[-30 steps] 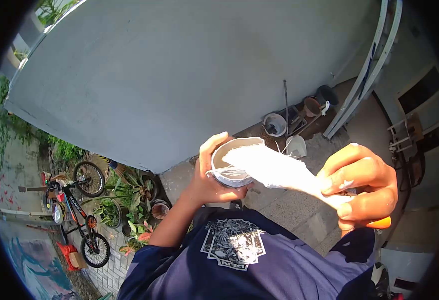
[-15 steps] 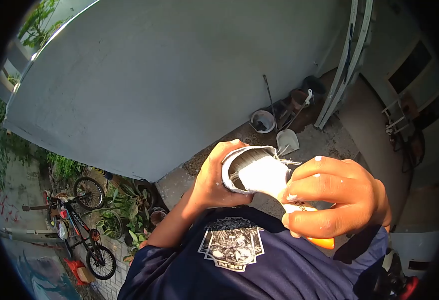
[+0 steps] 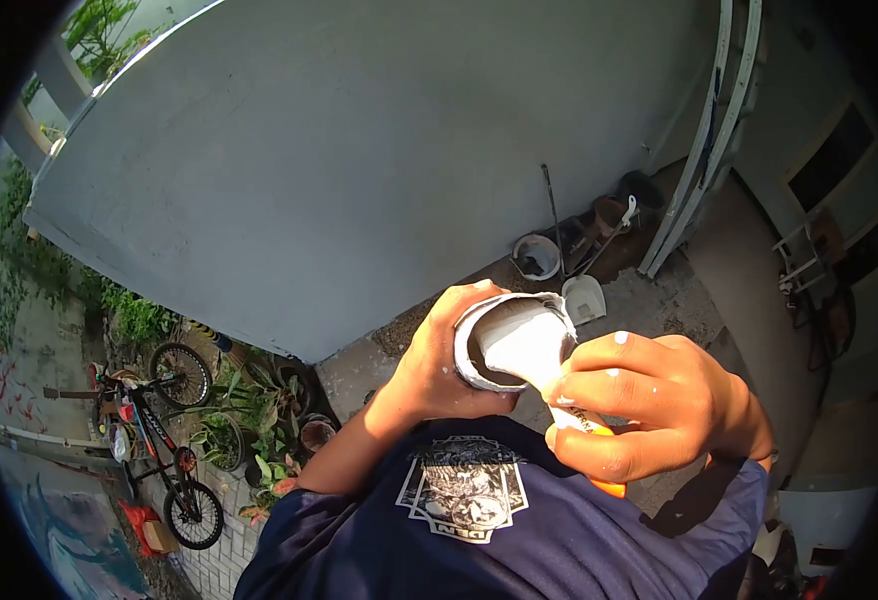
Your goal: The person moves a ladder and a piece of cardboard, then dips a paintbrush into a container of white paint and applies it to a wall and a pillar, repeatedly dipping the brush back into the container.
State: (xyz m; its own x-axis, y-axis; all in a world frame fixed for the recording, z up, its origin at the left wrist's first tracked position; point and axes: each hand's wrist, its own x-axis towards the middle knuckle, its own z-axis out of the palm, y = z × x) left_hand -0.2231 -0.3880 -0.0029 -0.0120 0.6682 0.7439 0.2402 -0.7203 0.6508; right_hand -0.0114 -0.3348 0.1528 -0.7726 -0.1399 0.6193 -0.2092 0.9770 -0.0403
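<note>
My left hand [image 3: 439,355] is wrapped around a paint-smeared pale cup [image 3: 465,350], its mouth turned toward me. In my right hand [image 3: 664,405] is a paintbrush [image 3: 534,342], pinched near the base of its white-coated head. The brush head lies within the cup's mouth, against the right side of the rim. Part of the orange handle shows below my fingers. White paint specks dot the fingers of my right hand. How much paint is inside the cup cannot be made out.
A large grey wall [image 3: 359,170] stands ahead. By its foot are a bucket [image 3: 537,258], a white dustpan [image 3: 584,298] and several pots. A ladder-like pale metal frame [image 3: 699,150] leans at right. Potted plants [image 3: 249,410] and a bicycle [image 3: 164,450] stand at left.
The brush head has gone deeper into the cup, and my right hand has shifted slightly left with it. Stray bristles at the rim no longer show. The view has tilted a little.
</note>
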